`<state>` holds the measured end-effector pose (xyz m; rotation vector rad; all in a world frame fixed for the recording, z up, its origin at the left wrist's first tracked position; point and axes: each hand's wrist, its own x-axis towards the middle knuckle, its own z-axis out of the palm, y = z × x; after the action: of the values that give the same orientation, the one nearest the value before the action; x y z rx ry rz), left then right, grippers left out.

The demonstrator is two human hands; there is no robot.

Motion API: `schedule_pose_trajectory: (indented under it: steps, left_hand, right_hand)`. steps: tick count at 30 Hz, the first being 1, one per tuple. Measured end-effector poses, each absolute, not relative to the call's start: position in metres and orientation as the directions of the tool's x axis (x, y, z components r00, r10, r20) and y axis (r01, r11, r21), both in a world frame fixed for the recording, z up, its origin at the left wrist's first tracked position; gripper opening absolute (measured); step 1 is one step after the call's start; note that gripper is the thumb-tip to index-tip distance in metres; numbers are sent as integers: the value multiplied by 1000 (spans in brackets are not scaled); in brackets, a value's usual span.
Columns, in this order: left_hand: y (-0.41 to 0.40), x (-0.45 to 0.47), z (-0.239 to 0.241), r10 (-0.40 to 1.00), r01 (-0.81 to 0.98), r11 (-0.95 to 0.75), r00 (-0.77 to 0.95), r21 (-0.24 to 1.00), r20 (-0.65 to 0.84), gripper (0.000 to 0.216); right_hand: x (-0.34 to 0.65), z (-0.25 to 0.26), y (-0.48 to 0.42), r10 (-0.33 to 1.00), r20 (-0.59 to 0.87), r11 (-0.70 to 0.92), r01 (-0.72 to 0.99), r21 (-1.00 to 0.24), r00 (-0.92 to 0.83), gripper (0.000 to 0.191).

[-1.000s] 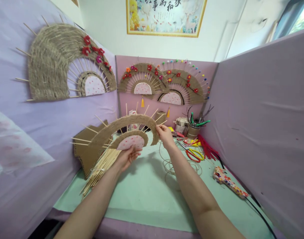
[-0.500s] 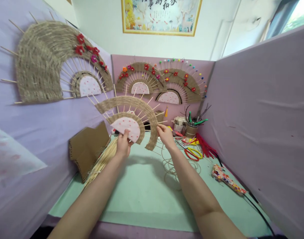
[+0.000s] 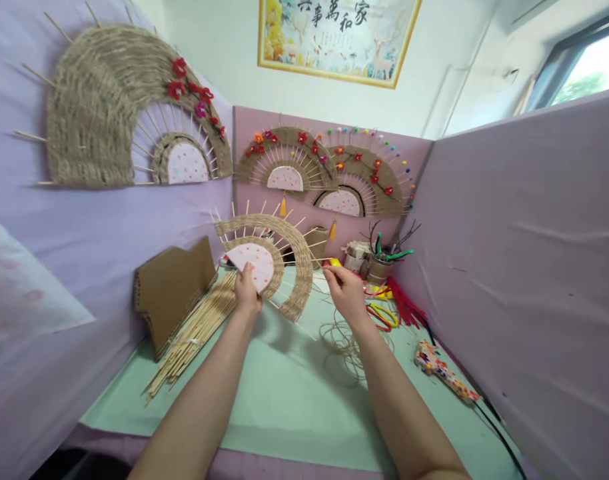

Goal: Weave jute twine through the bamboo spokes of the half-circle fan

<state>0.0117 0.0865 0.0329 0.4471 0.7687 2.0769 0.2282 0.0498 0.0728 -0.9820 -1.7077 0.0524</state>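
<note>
Counter [image 3: 279, 413], green: half-round woven fan [image 3: 303, 263] held tilted above its far middle, right side low. Left hand [image 3: 247, 290] grasps it by the pink spotted centre alone, thumb on the front; were that grip to slacken, the whole fan could swing or drop. Outer band rides on thin sticks, so a hard pull might skew it. Right hand [image 3: 345, 290] has fingers pinched, apparently on a thin strand near the fan's right edge; too little tension there and the weave could loosen; a snag in the coiled twine [image 3: 344, 343] could jerk it. Counted: hung fans, three (one left [image 3: 89, 120], two far [image 3: 284, 143] [image 3: 372, 167]); held fan, one; cardboard [image 3: 172, 293], one piece seen; stick bundle [image 3: 194, 337], one, sticks too many to tell; twine heap, one; glue gun [image 3: 444, 375], one, right; yellow tassels [image 3: 283, 207], two, far.
</note>
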Motion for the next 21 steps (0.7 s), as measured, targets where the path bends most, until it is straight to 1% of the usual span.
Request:
schedule_pose_trajectory:
  steps: [4, 7, 10, 17, 21]
  left_hand:
    - [85, 10, 30, 864, -649, -378, -504, 660, -1, 19]
    - [84, 11, 30, 875, -681, -343, -481, 647, -42, 18]
    - [83, 15, 28, 882, -688, -327, -468, 648, -52, 17]
    - [85, 22, 16, 882, -653, -315, -470, 689, -42, 15]
    - [87, 24, 12, 872, -607, -333, -490, 721, -10, 19]
  right_hand:
    - [242, 58, 42, 655, 755, 666, 483, -568, -15, 29]
    - [252, 47, 36, 687, 727, 652, 448, -612, -7, 34]
    - [257, 35, 29, 715, 699, 639, 416, -648, -10, 38]
    - [254, 17, 15, 782, 621, 592, 373, -715, -53, 38]
    - [253, 15, 10, 795, 606, 566, 415, -713, -43, 38]
